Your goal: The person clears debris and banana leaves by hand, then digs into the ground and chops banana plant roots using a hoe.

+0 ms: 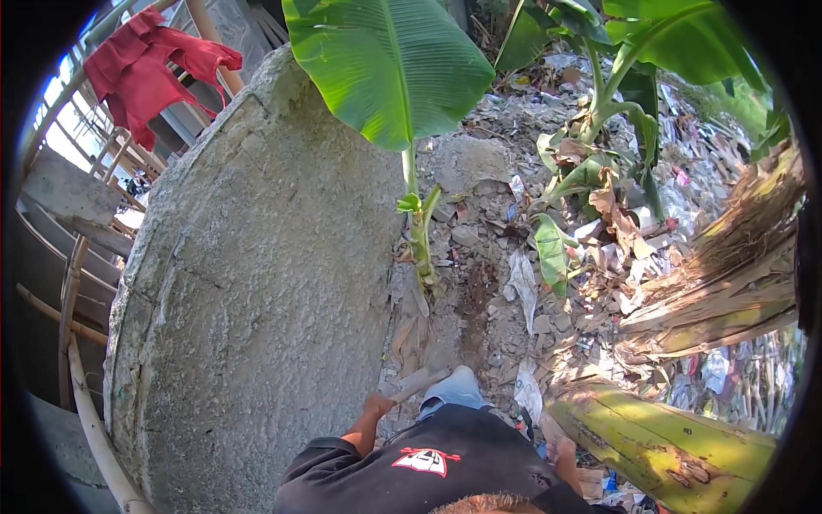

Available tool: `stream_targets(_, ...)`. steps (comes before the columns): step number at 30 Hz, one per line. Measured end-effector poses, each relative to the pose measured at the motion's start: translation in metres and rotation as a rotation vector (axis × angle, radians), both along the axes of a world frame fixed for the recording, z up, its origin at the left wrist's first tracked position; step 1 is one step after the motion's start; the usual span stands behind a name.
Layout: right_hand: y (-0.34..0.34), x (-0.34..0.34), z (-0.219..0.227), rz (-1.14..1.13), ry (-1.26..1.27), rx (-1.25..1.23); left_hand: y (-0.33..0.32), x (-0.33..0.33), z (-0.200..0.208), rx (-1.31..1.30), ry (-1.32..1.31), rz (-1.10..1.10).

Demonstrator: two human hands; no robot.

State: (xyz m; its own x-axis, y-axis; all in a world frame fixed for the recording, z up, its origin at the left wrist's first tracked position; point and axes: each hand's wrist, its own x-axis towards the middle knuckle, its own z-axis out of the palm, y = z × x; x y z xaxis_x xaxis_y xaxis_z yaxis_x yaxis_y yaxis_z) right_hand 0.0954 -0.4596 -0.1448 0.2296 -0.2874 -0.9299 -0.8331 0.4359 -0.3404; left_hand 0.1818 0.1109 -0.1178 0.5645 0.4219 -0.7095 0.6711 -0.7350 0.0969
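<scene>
My left hand is closed around a pale grey stick, which looks like wood and points forward and right over my knee. What lies at its far end cannot be made out. Low on the right, my right hand hangs beside a thick green-yellow banana trunk; its fingers are too small and shaded to read. In front of me a young banana plant rises from the rubble at the foot of a concrete wall, its one broad leaf spread high.
A rough concrete wall fills the left side. Rubble and plastic litter cover the ground ahead. Another banana plant and a fibrous brown trunk stand to the right. Red cloth hangs on poles at the far left.
</scene>
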Motion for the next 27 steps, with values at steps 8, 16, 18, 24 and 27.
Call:
stream_targets(8, -0.001, -0.006, -0.002, 0.053, -0.045, -0.079, -0.010, 0.000, 0.021, -0.007, 0.009, 0.039)
stream_targets(16, 0.006, -0.001, 0.004, 0.062, -0.057, -0.126, -0.006, 0.012, 0.010, -0.013, 0.005, 0.001)
stream_targets(18, 0.013, 0.012, 0.013, 0.052, -0.063, -0.101, 0.019, -0.002, -0.023, 0.015, 0.007, -0.052)
stream_targets(24, -0.001, -0.010, 0.003, -0.002, -0.043, -0.112, -0.005, 0.019, -0.004, 0.009, 0.047, -0.165)
stream_targets(27, -0.005, -0.014, -0.001, 0.072, 0.015, -0.063, 0.005, 0.011, -0.015, 0.047, -0.028, -0.174)
